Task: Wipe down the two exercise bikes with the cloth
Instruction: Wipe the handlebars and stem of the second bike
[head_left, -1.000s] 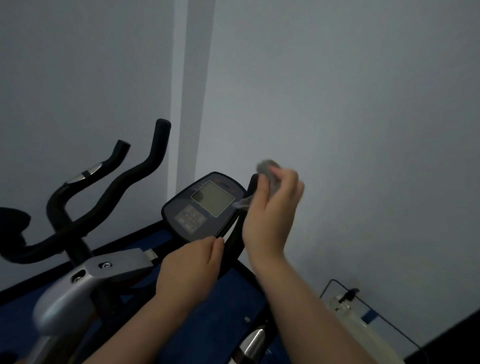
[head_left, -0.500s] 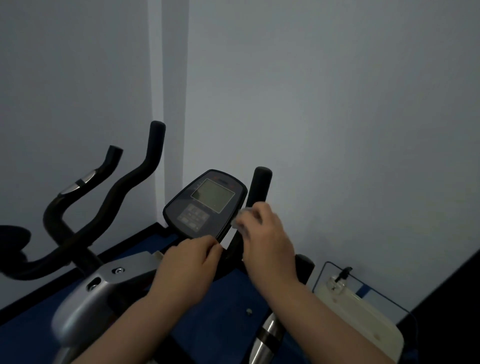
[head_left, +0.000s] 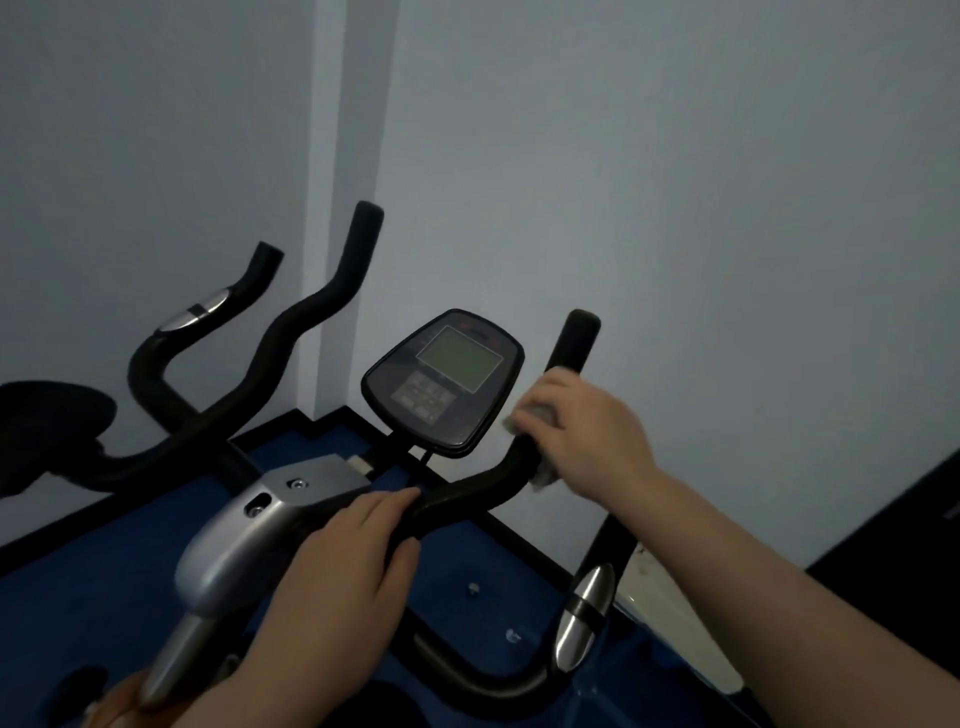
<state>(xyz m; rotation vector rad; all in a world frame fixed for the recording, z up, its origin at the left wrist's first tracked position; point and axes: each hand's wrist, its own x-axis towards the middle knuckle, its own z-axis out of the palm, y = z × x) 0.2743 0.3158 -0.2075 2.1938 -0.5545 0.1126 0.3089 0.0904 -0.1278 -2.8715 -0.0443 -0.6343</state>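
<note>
Far bike (head_left: 218, 384): to the left, well apart from both hands; its black bars rise up toward the wall.
Left hand (head_left: 337, 566): curled around the near bar's middle, steadying it, no cloth in it.
Console (head_left: 444, 382): between the two grips, just left of the cloth.
Cloth (head_left: 535, 418): bunched under the right hand, pressed on the right grip.
Right hand (head_left: 587, 431): closed on cloth and grip (head_left: 574, 348).
Grip axis: runs up and away from the hand, so the wipe likely follows it.
</note>
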